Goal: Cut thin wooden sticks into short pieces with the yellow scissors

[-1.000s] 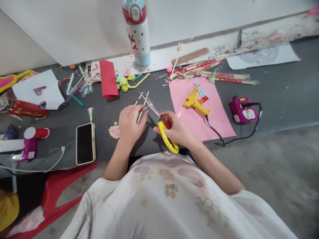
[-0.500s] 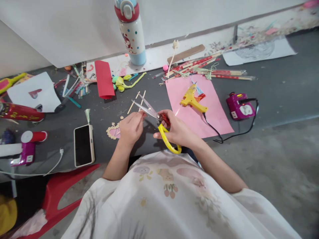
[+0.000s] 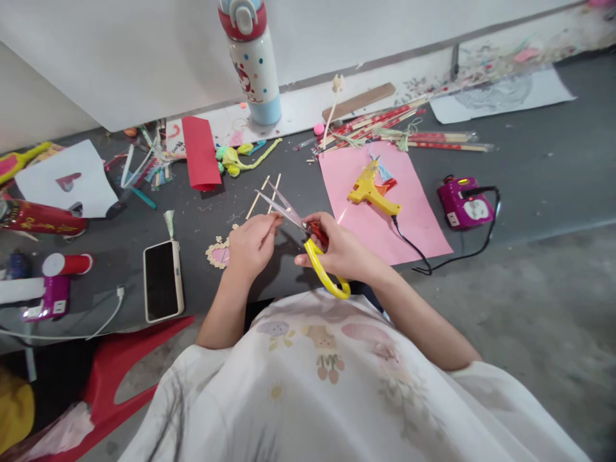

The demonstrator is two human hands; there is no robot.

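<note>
My right hand (image 3: 344,253) grips yellow-handled scissors (image 3: 308,240) whose blades are spread apart and point up-left. My left hand (image 3: 250,244) is pinched on a small thin wooden stick piece, held at the blades' inner edge. Two thin wooden sticks (image 3: 267,192) lie on the dark table just beyond the blades. A small heart-shaped piece (image 3: 217,251) edged with stick bits lies left of my left hand.
A phone (image 3: 162,280) lies at the left front. A yellow glue gun (image 3: 373,192) rests on pink paper (image 3: 385,212), with a purple power socket (image 3: 464,204) to its right. A dotted bottle (image 3: 253,61), folded red paper (image 3: 201,154) and bundled sticks (image 3: 399,128) stand behind.
The scissor blades have opened wider than a second ago. My left hand has shifted from the two sticks on the table to pinching a short piece at the blades.
</note>
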